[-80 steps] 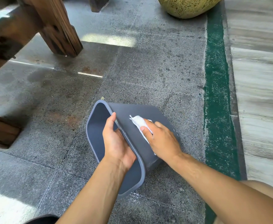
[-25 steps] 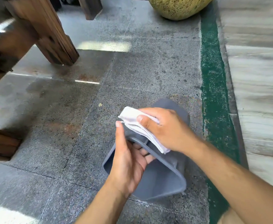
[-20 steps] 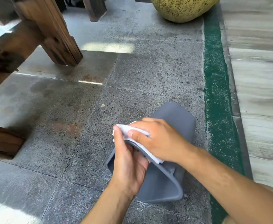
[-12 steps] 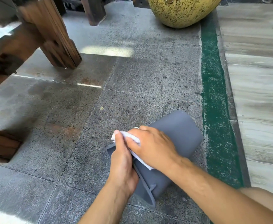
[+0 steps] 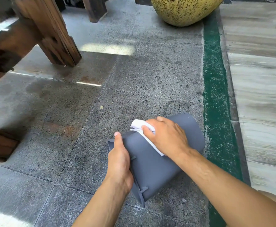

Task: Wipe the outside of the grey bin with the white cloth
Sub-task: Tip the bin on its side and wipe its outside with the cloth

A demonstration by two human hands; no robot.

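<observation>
The smooth grey plastic bin [image 5: 152, 163] lies tipped on its side on the speckled grey stone floor [image 5: 134, 76], so its opening faces away from the camera toward the lower left and the inside cannot be seen. Only the flanged rim with its small stiffening ribs shows edge-on. The bin's closed base points up and to the right, toward the painted green strip [image 5: 215, 89], so its long axis runs from lower left to upper right. How much of its underside touches the floor is hidden by the bin's own body.

The left hand [image 5: 120, 163] grips the rim, thumb laid straight along the outer wall; its fingers are hidden behind the rim, presumably curled inside. The right hand [image 5: 166, 136] presses the crumpled white cloth [image 5: 141, 128] against the bin's upper outer wall, fingers bent over it; most of the cloth is covered by the palm, with a bunched end sticking out beyond the fingertips and a thin edge trailing under the wrist.

No brand, label or writing is readable anywhere on the bin or cloth.

The dark brown wooden furniture legs [image 5: 52, 35] at upper left and the speckled yellow-green ceramic pot [image 5: 184, 10] at the top are both cut off by the frame. A pale streaked stone slab [image 5: 258, 79] fills the right side.
</observation>
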